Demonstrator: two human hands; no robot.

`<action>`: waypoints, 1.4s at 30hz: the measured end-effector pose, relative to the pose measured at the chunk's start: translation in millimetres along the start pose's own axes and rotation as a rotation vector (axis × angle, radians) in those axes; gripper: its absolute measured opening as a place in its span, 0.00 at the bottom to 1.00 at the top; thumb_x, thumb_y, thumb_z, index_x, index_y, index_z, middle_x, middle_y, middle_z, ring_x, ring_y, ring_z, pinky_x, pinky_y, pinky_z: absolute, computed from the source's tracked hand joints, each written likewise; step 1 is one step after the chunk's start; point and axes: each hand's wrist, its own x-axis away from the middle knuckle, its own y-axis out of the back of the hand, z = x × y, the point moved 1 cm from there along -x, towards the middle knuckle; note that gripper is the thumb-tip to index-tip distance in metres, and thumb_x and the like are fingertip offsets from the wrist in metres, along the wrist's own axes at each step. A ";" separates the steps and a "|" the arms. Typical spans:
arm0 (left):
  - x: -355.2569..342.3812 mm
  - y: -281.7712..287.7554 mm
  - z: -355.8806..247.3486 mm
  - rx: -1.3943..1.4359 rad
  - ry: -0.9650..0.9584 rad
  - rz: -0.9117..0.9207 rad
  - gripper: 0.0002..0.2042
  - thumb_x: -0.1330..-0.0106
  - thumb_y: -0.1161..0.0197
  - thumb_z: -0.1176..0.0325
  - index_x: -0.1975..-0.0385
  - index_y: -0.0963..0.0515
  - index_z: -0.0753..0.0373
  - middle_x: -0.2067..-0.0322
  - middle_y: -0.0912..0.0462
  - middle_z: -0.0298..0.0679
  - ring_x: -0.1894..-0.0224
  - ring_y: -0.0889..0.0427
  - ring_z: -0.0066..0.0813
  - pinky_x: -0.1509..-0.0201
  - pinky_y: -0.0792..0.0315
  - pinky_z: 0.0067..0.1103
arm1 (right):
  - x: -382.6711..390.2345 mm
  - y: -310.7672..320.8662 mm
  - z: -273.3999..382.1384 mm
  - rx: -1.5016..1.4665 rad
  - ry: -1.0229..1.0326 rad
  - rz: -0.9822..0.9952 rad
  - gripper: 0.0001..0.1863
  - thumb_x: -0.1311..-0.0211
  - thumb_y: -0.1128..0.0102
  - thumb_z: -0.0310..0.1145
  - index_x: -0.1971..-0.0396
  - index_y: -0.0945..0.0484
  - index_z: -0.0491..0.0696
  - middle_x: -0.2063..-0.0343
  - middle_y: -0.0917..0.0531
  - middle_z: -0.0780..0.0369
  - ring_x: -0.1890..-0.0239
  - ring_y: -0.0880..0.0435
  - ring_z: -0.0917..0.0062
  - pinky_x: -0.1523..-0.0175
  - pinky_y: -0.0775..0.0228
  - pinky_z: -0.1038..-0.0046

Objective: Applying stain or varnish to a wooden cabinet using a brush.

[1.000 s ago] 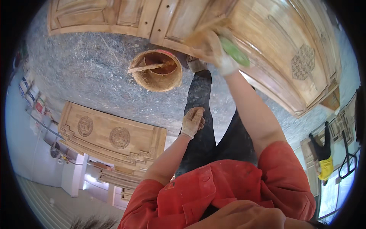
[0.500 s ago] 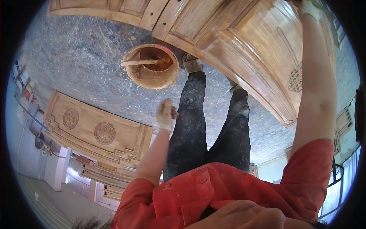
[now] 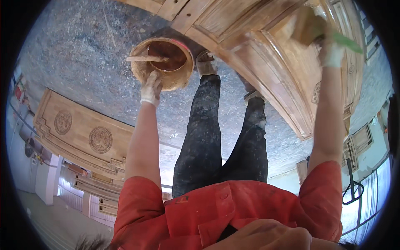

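Note:
My left hand [image 3: 151,86], in a pale glove, is closed at the near rim of a stained tan bucket [image 3: 175,80]. The bucket holds reddish-brown liquid [image 3: 171,60], and a wooden stick [image 3: 146,58] lies across its opening. At the upper right, my gloved right hand [image 3: 332,52] grips a wide brush [image 3: 309,27] with a green handle, smeared by motion. The brush is over a large glossy wooden door panel [image 3: 275,62]; whether it touches the surface cannot be made out.
A carved wooden panel [image 3: 81,133] with two round medallions stands on the left. My feet are between the bucket and the glossy panel on a paint-spattered floor [image 3: 83,54]. More wooden pieces [image 3: 358,143] are at the far right.
My left hand has moved up and left from beside my leg to the bucket's rim. My right hand has come down from the top edge, bringing the brush into view.

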 end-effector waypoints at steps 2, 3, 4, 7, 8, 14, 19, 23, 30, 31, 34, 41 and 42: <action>-15.3 -25.6 9.4 0.177 0.064 0.181 0.14 0.39 0.39 0.64 0.56 0.28 0.58 0.65 0.20 0.39 0.64 0.21 0.30 0.57 0.30 0.23 | -81.5 35.7 -3.9 -0.082 -0.009 -0.339 0.22 0.42 0.41 0.45 0.61 0.21 0.39 0.75 0.21 0.57 0.77 0.22 0.75 0.66 0.24 0.76; -14.6 -23.2 13.6 0.180 0.068 0.166 0.14 0.39 0.39 0.64 0.56 0.28 0.58 0.65 0.20 0.39 0.64 0.21 0.30 0.57 0.30 0.23 | -83.0 27.2 -4.0 -0.081 -0.016 -0.325 0.22 0.42 0.41 0.45 0.61 0.21 0.39 0.75 0.21 0.57 0.77 0.22 0.75 0.66 0.24 0.76; -13.6 -21.2 18.0 0.209 0.061 0.151 0.13 0.39 0.40 0.65 0.56 0.28 0.58 0.67 0.20 0.39 0.65 0.21 0.30 0.59 0.30 0.23 | -84.1 18.1 -4.4 -0.066 -0.059 -0.260 0.22 0.41 0.42 0.46 0.61 0.21 0.39 0.75 0.21 0.57 0.76 0.22 0.74 0.65 0.23 0.75; -12.1 -22.4 18.1 0.295 0.024 0.126 0.10 0.38 0.41 0.69 0.58 0.28 0.58 0.70 0.20 0.38 0.70 0.21 0.31 0.64 0.28 0.22 | -80.2 -14.8 10.1 -0.031 -0.172 -0.080 0.24 0.41 0.43 0.47 0.59 0.21 0.39 0.74 0.21 0.56 0.73 0.20 0.73 0.61 0.22 0.73; -11.2 -17.3 17.7 0.293 -0.016 0.021 0.10 0.39 0.40 0.70 0.59 0.28 0.59 0.72 0.20 0.38 0.73 0.22 0.29 0.66 0.28 0.20 | -45.6 -25.8 12.8 0.119 -0.105 0.005 0.22 0.42 0.40 0.44 0.59 0.21 0.38 0.73 0.20 0.55 0.72 0.21 0.73 0.63 0.23 0.73; -32.6 37.5 27.4 -0.010 -0.403 -0.732 0.19 0.47 0.35 0.69 0.57 0.29 0.68 0.64 0.22 0.47 0.66 0.24 0.34 0.58 0.28 0.23 | 117.5 -56.5 -2.6 0.012 -0.185 0.304 0.18 0.40 0.43 0.37 0.54 0.22 0.41 0.59 0.20 0.59 0.64 0.22 0.75 0.67 0.27 0.79; -54.7 61.8 19.6 -0.203 -0.232 -0.429 0.24 0.48 0.32 0.64 0.54 0.29 0.69 0.59 0.22 0.48 0.62 0.23 0.33 0.53 0.29 0.23 | 174.3 -68.4 -27.0 -0.038 -0.039 0.698 0.15 0.38 0.49 0.32 0.57 0.22 0.39 0.62 0.19 0.60 0.68 0.22 0.77 0.69 0.29 0.81; -36.1 -6.1 4.6 -0.444 -0.503 -0.188 0.22 0.48 0.33 0.62 0.55 0.28 0.66 0.63 0.20 0.44 0.62 0.22 0.34 0.54 0.28 0.24 | 225.0 -113.4 -5.9 -0.134 -0.317 0.623 0.16 0.42 0.43 0.31 0.57 0.23 0.38 0.63 0.19 0.57 0.71 0.23 0.77 0.68 0.29 0.81; -8.2 -157.5 -1.2 -1.139 -1.330 -0.188 0.19 0.50 0.37 0.57 0.60 0.21 0.59 0.62 0.18 0.38 0.48 0.28 0.39 0.40 0.42 0.37 | 252.5 -136.6 -15.6 -0.205 -0.524 0.519 0.19 0.44 0.40 0.32 0.55 0.23 0.37 0.63 0.19 0.57 0.69 0.23 0.76 0.66 0.28 0.79; -16.9 -158.4 -3.4 -1.417 -1.212 -0.043 0.20 0.49 0.38 0.53 0.61 0.20 0.59 0.63 0.18 0.36 0.47 0.29 0.38 0.38 0.47 0.39 | 254.5 -136.3 -19.1 -0.226 -0.526 0.523 0.19 0.44 0.40 0.32 0.55 0.23 0.38 0.63 0.19 0.57 0.68 0.22 0.75 0.66 0.27 0.79; -22.8 -153.5 -26.1 -1.902 -0.874 0.321 0.22 0.44 0.44 0.49 0.54 0.23 0.55 0.59 0.19 0.34 0.50 0.28 0.37 0.35 0.53 0.42 | 250.2 -122.7 -30.4 -0.215 -0.530 0.507 0.19 0.44 0.40 0.33 0.54 0.23 0.38 0.62 0.19 0.57 0.67 0.22 0.75 0.66 0.27 0.79; 27.3 -89.4 -32.8 -1.299 -1.130 -0.120 0.17 0.49 0.36 0.63 0.60 0.24 0.60 0.61 0.20 0.37 0.56 0.26 0.36 0.41 0.41 0.33 | 251.1 -116.2 -34.0 -0.209 -0.566 0.496 0.20 0.44 0.39 0.35 0.53 0.23 0.40 0.59 0.19 0.58 0.65 0.22 0.75 0.65 0.26 0.77; 25.2 -79.9 -26.2 -1.134 -0.970 -0.254 0.15 0.50 0.35 0.66 0.61 0.24 0.61 0.62 0.20 0.39 0.57 0.26 0.35 0.44 0.37 0.29 | 252.1 -118.2 -36.1 -0.223 -0.580 0.498 0.20 0.44 0.39 0.35 0.53 0.23 0.40 0.59 0.19 0.58 0.64 0.22 0.75 0.65 0.26 0.77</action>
